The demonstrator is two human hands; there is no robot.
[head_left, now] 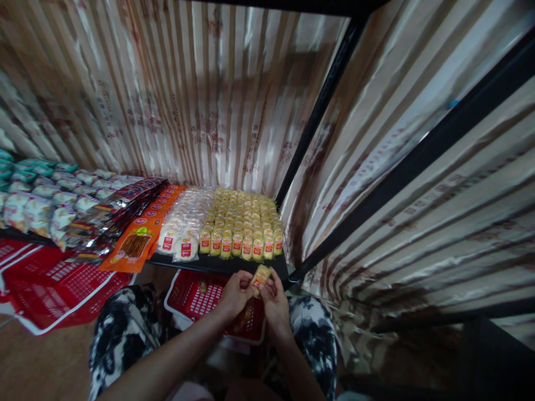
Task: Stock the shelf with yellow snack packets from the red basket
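Between my two hands is a small yellow wrapped snack cake [261,277] with a red and white label. My left hand [239,289] pinches its left edge, and my right hand [273,292] grips it from the right with the thumb across its front. Just beyond, rows of similar yellow packets [240,223] stand packed on a black shelf [217,264]. Below my hands sits a red basket [196,295] with a white rim; a few small packets lie inside, partly hidden by my arms.
Left of the yellow rows are white round packets [184,245], orange snack bags [137,239], dark shiny bags [108,217] and white bags [37,209]. Another red basket [58,289] is at lower left. Black shelf posts [317,117] and a striped curtain [200,100] stand behind and right.
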